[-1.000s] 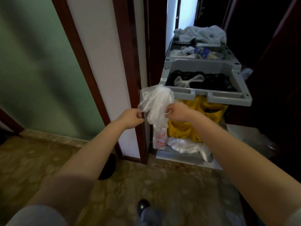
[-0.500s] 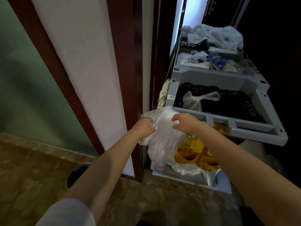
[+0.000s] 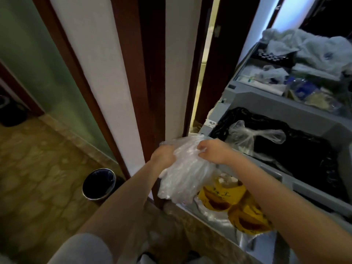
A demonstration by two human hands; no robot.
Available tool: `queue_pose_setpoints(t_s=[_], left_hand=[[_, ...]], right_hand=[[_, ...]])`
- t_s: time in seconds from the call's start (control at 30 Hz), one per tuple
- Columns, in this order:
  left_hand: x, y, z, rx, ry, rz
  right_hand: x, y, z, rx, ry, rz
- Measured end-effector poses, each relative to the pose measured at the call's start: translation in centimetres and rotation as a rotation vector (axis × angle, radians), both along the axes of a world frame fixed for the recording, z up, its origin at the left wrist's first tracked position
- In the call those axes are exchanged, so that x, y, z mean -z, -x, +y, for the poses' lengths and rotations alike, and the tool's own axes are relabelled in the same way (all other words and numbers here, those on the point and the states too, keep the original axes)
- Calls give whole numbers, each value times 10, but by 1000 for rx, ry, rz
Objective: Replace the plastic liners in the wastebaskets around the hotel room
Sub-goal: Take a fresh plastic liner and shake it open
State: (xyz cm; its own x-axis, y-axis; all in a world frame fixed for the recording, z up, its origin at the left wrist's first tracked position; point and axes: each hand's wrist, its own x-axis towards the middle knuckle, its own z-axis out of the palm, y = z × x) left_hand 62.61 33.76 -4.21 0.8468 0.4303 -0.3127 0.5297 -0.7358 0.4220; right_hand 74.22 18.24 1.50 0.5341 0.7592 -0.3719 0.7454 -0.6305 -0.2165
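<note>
Hands: my left hand (image 3: 163, 156) and right hand (image 3: 213, 151) both pinch the top of the bunched liner (image 3: 182, 174).
Wastebasket (image 3: 99, 184): down-left on the floor, nearer my left hand, I judge.

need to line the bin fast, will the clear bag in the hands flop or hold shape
Likely floppy: the clear bag crumples and sags below the left hand and right hand. Probably very light, being thin and see-through.

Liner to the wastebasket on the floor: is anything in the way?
Nothing visible does. The left hand and right hand grip the liner at the cart's front edge; the wastebasket stands open on the floor to their left, beside the door frame. Only the left forearm crosses that line.
</note>
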Motion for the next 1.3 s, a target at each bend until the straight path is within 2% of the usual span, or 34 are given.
queue_pose_setpoints(t_s=[0.1,0.23,0.4,0.53,0.7,0.8,0.9,1.0,1.13,1.23,1.3], left_hand=[[-19,-4,-2,-40,-95,-82],[-63,-8,-3,-121,-85,-323],[-118,-36,-21,-25,-177,-475],[-141,-54,-33,3,-263,-519],[-133,-50,-36,-166,-286,-493],[-123,-41,-37,-206,-290,-521],[-120,-33,-40,-249,-309,-536],[-120,-24,-42,-340,-249,-611],[-118,-1,-49,-446,-152,-704],[-111,25,-55,-589,-7,-719],[-96,40,-68,-605,39,-613]], right_hand=[[4,-8,-4,-40,-70,41],[16,-19,-11,-31,-231,100],[25,-34,-13,45,-405,199],[23,-45,-17,151,-524,95],[5,-68,-24,304,-688,23],[-11,-73,-24,266,-749,-4],[-29,-67,-20,202,-830,77],[-53,-63,-9,107,-897,36],[-76,-49,-6,-20,-1112,21],[-70,-32,-4,-93,-1069,9],[-51,-25,-3,-108,-931,-54]])
